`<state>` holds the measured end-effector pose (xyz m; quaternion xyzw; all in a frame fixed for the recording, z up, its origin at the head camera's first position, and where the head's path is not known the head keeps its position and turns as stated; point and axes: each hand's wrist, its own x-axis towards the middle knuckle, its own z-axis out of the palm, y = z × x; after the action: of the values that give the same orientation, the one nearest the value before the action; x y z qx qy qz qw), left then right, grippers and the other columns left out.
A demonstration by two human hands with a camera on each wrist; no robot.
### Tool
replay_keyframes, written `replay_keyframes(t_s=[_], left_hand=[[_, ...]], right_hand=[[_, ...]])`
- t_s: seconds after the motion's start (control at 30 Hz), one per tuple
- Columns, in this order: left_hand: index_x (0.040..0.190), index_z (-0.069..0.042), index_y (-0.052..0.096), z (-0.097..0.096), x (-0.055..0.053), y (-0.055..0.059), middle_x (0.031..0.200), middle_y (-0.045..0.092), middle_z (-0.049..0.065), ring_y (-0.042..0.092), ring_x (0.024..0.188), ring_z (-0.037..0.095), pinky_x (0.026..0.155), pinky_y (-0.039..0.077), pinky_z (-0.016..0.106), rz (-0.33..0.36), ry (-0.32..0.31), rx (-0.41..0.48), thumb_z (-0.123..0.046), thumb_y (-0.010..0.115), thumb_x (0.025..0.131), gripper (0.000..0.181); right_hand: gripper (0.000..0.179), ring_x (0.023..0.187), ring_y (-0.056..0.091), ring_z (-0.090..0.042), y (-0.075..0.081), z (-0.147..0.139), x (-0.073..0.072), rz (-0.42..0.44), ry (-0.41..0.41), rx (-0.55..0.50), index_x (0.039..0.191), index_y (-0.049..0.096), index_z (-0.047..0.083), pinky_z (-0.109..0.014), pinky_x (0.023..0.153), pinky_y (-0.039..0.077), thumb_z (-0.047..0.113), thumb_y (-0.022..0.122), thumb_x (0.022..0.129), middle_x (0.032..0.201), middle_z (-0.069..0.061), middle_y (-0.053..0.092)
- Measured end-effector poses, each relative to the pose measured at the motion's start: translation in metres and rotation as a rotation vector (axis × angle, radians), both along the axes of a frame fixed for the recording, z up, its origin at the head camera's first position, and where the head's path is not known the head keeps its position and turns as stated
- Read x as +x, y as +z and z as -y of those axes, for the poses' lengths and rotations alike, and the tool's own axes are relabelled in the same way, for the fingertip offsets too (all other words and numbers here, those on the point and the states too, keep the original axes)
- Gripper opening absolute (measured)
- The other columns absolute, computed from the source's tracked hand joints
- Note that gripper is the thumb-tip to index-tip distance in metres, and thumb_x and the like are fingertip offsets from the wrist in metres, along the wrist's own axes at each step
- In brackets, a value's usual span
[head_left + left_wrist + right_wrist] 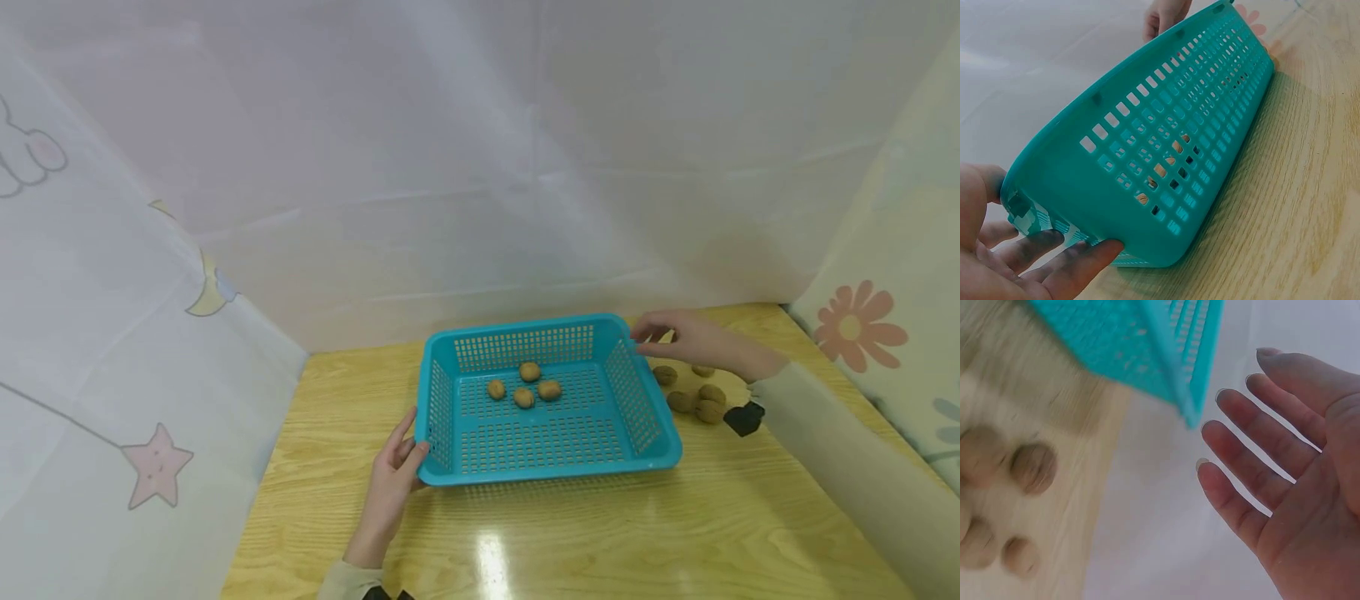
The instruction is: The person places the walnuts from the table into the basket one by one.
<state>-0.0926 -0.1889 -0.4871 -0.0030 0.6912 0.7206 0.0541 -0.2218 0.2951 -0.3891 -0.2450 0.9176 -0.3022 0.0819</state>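
Note:
A turquoise plastic basket (540, 475) with grid-patterned holes is on the wooden table, with several walnuts (523, 397) lying on its floor. My left hand (393, 477) holds the basket's left end near the front corner. In the left wrist view its thumb (988, 181) is over the rim and the fingers (1085, 269) support the outer wall from below. At the basket's far right corner is my right hand (686, 337). Its fingers (1241, 500) are extended and spread in the right wrist view, with the palm bare and the rim just beyond the fingertips.
Several more walnuts (710, 400) lie on the table (330, 433) right of the basket, under the right forearm. A pale cloth (480, 208) hangs behind the table. Printed cloth also stands at the left (150, 375) and right sides.

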Motion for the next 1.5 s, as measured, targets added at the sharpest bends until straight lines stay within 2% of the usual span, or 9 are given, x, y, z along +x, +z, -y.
replay_keyframes(t_s=[0.1,0.37,0.63,0.77,1.0,1.3,1.5], left_hand=[[0.166,-0.013,0.029,0.0,0.0,-0.001,0.149,0.051,0.031,0.065,0.12,0.047,0.084,0.063,0.046,-0.001,-0.001,-0.001,-0.016,0.059,0.108,0.065],[0.166,-0.012,0.029,0.001,-0.001,-0.002,0.146,0.055,0.031,0.067,0.116,0.046,0.082,0.064,0.045,0.005,0.001,-0.015,-0.016,0.059,0.108,0.065],[0.165,-0.013,0.03,0.0,-0.002,0.001,0.147,0.054,0.031,0.067,0.118,0.046,0.083,0.064,0.045,0.003,0.008,-0.014,-0.016,0.059,0.108,0.065],[0.166,-0.012,0.029,0.001,-0.002,0.001,0.147,0.054,0.031,0.067,0.118,0.044,0.083,0.064,0.046,-0.004,0.008,-0.023,-0.017,0.059,0.108,0.066],[0.166,-0.01,0.027,0.001,-0.001,-0.001,0.147,0.053,0.031,0.067,0.118,0.043,0.083,0.064,0.046,-0.009,0.007,-0.03,-0.018,0.058,0.108,0.066],[0.166,-0.013,0.029,0.001,-0.001,-0.002,0.147,0.055,0.029,0.068,0.116,0.044,0.082,0.064,0.045,0.004,0.007,-0.015,-0.018,0.06,0.107,0.066],[0.166,-0.012,0.028,0.0,-0.001,-0.002,0.146,0.055,0.03,0.068,0.116,0.044,0.082,0.064,0.045,0.004,0.006,-0.017,-0.018,0.06,0.108,0.066]], right_hand=[[0.024,0.102,0.066,-0.02,-0.006,-0.017,0.003,-0.001,-0.038,0.031,0.122,0.071,0.009,-0.039,0.081,0.057,0.022,0.07,0.102,0.111,0.001,0.073],[0.024,0.097,0.066,-0.019,-0.029,-0.059,0.015,-0.019,-0.106,0.082,0.121,0.072,0.008,-0.038,0.077,0.056,0.022,0.07,0.102,0.111,0.0,0.072],[0.026,0.098,0.068,-0.026,-0.051,-0.086,0.029,-0.037,-0.134,0.146,0.121,0.073,0.006,-0.045,0.081,0.058,0.022,0.072,0.1,0.109,-0.002,0.073],[0.033,0.097,0.068,-0.027,-0.063,-0.095,0.035,-0.009,-0.15,0.144,0.127,0.071,0.003,-0.042,0.078,0.059,0.022,0.072,0.1,0.113,-0.006,0.073],[0.039,0.099,0.068,-0.03,-0.082,-0.103,0.04,0.053,-0.158,0.121,0.13,0.067,-0.002,-0.047,0.08,0.058,0.024,0.071,0.101,0.114,-0.013,0.071],[0.038,0.099,0.067,-0.033,-0.096,-0.109,0.039,0.088,-0.172,0.109,0.132,0.065,-0.002,-0.036,0.073,0.058,0.023,0.069,0.102,0.115,-0.016,0.07],[0.038,0.098,0.067,-0.03,-0.101,-0.108,0.039,0.081,-0.181,0.112,0.131,0.065,-0.002,-0.041,0.076,0.058,0.022,0.068,0.103,0.112,-0.014,0.07]])
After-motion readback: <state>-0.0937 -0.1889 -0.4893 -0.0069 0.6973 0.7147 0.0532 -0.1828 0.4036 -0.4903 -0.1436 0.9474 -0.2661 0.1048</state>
